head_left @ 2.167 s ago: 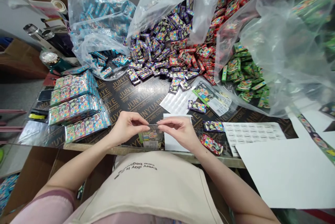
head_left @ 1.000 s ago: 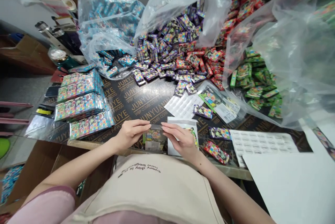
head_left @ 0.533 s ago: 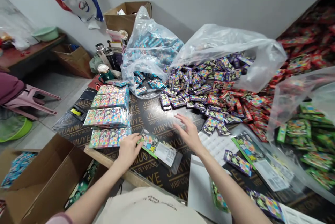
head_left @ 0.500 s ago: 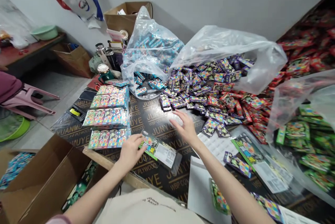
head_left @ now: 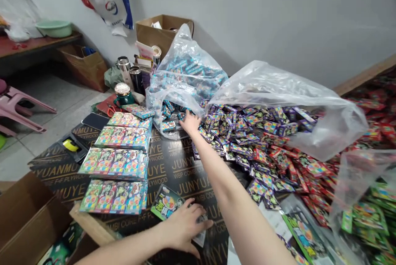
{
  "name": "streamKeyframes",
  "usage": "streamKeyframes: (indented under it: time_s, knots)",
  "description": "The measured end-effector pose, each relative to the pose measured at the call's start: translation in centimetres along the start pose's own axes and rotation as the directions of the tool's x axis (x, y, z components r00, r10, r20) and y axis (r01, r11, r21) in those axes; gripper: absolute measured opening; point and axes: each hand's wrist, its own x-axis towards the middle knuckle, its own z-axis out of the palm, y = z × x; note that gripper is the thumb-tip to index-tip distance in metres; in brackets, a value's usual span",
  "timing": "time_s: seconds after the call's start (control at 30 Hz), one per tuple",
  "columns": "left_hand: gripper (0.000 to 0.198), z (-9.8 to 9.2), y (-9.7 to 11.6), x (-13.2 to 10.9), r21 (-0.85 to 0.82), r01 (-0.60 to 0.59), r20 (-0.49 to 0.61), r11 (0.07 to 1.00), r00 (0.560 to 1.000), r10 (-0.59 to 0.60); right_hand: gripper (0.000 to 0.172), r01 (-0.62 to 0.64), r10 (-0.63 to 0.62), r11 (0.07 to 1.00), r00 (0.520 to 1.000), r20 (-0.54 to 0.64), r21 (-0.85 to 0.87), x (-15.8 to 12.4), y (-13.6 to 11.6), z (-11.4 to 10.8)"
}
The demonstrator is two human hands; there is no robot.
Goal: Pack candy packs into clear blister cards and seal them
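My left hand [head_left: 187, 224], fingers spread, rests over a flat green and black printed packet [head_left: 167, 202] on the table and covers much of it. My right hand [head_left: 191, 124] is stretched out to the mouth of a clear plastic bag [head_left: 182, 81] of small blue packets [head_left: 168, 125]. Its thumb and fingers look apart among the blue packets, with the fingertips partly hidden. Beside its wrist lies a heap of small purple packets [head_left: 244, 131]. Left of my hands are stacked rows of colourful printed packs [head_left: 116, 162].
Red packets [head_left: 315, 164] and green packets [head_left: 368, 215] lie on the right with clear plastic over parts of them. Another printed packet [head_left: 305, 232] is at lower right. A cardboard box [head_left: 31, 215] stands at lower left. Flasks [head_left: 136, 79], a phone [head_left: 95, 121] and scissors [head_left: 110, 110] are behind the stacks.
My right hand has moved forward from above the table to the blue packets in the bag. My left hand has shifted right across the printed packet. The view has tilted.
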Motion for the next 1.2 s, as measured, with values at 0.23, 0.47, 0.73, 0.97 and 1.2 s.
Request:
streamKeyframes:
  time_s: [0.23, 0.47, 0.73, 0.97, 1.2]
  knots:
    - [0.08, -0.4, 0.4, -0.4, -0.003, 0.024, -0.013, 1.0, 1.0, -0.024, 0.068, 0.072, -0.07, 0.938, 0.997, -0.019, 0.338, -3.1, 1.9, -1.9]
    - [0.085, -0.1, 0.5, -0.8, -0.024, 0.002, -0.091, 1.0, 0.996, -0.004, 0.059, 0.005, -0.016, 0.8, 1.0, 0.013, 0.599, -19.3, 7.2, -0.5]
    - [0.042, -2.2, 1.3, 0.6, -0.764, 0.155, -0.355, 0.626, 0.709, -0.609, 0.062, -0.194, 0.387, 0.195, 0.916, 0.106, 0.961, -27.5, 8.3, -1.8]
    - [0.056, -4.0, 5.0, 1.3, -0.984, 0.105, 0.175, -0.147, 0.762, -0.624, 0.065, -0.104, 0.155, 0.066, 0.984, 0.092, 0.992, -32.5, 6.2, -5.0]
    - [0.039, -2.9, 7.0, 0.2, -0.991, 0.132, 0.12, -0.037, 0.707, -0.696, 0.08, 0.217, -0.095, 0.787, 0.967, -0.235, 0.577, -36.6, 8.2, -5.9]
